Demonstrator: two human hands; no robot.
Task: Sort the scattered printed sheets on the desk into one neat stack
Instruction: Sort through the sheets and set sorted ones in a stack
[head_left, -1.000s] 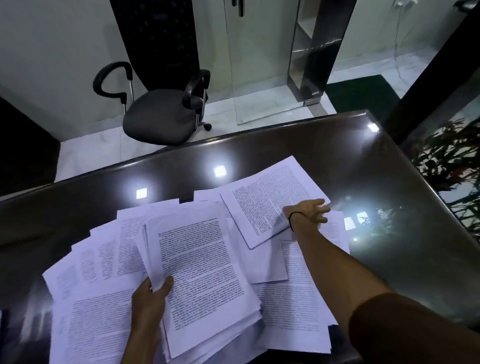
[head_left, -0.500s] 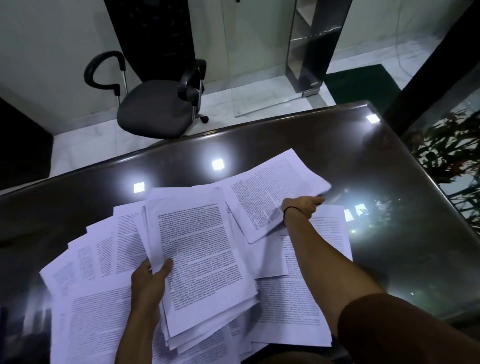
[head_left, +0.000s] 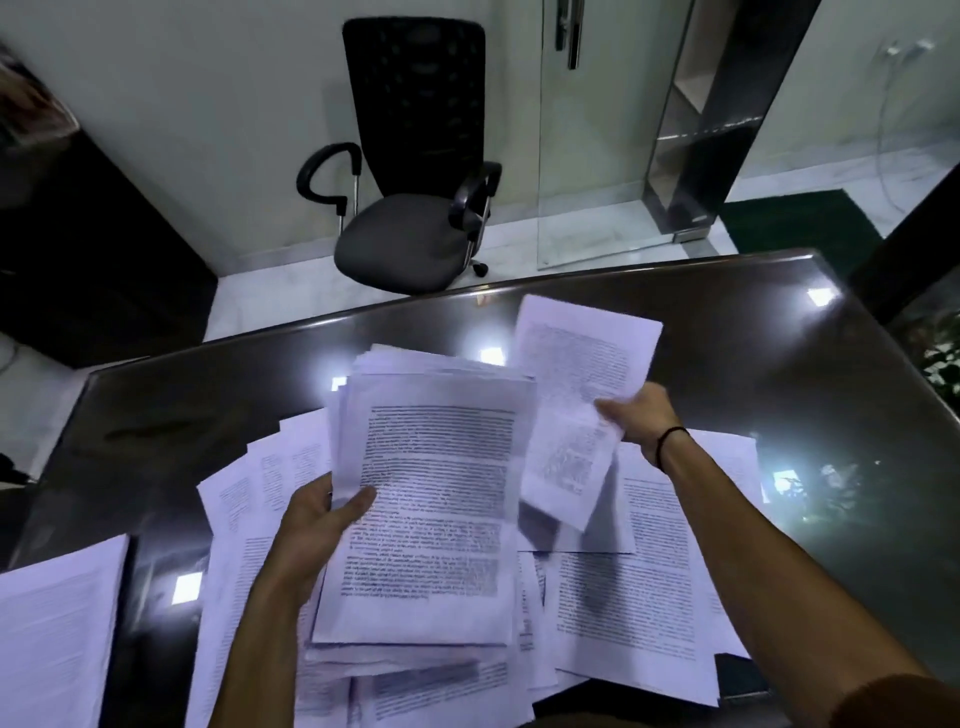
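The left hand (head_left: 317, 525) gripped a lifted stack (head_left: 431, 499) while the right hand (head_left: 641, 415) pinched one sheet (head_left: 582, 384) above the worktop (head_left: 753, 364)

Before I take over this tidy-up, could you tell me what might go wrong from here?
The left hand grips the uneven stack at one edge only, so sheets could slide out. The right hand pinches a single sheet by its side; it may crease. Loose pages overhang the desk edge.

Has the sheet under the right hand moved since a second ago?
Yes. The right hand now grips the sheet lifted off the desk, raised above the loose sheets and beside the held stack.
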